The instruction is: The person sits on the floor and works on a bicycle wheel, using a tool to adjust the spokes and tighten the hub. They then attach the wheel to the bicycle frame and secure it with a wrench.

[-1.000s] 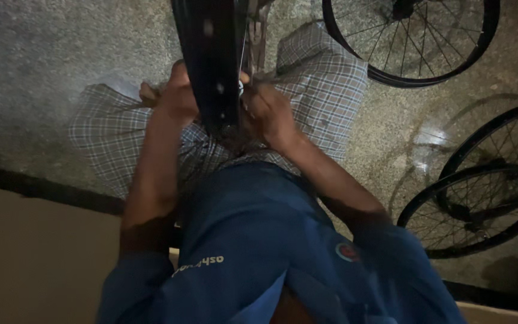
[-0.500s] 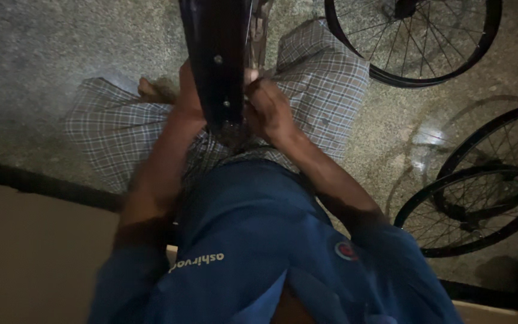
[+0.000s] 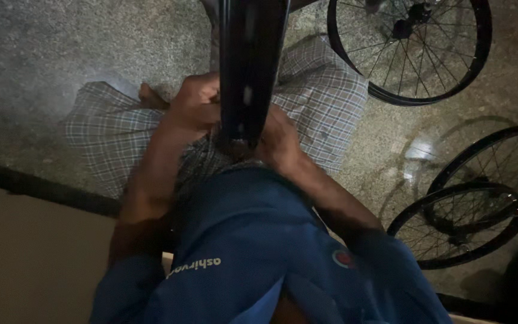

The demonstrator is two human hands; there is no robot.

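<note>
In the head view, the left hand (image 3: 196, 105) and the right hand (image 3: 280, 141) close their fingers on either side of a black metal wheel rim (image 3: 253, 66), standing edge-on over the lap in the near middle. The smooth rim might slip from the grip, I judge. Three spoked wheels (image 3: 409, 48) lie right on the speckled stone floor (image 3: 61, 54); checked cloth (image 3: 325, 108) covers the knees.

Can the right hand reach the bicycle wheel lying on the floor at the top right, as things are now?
Probably not at once: the right hand grips the black rim, and the wheel lies beyond the knee.
</note>
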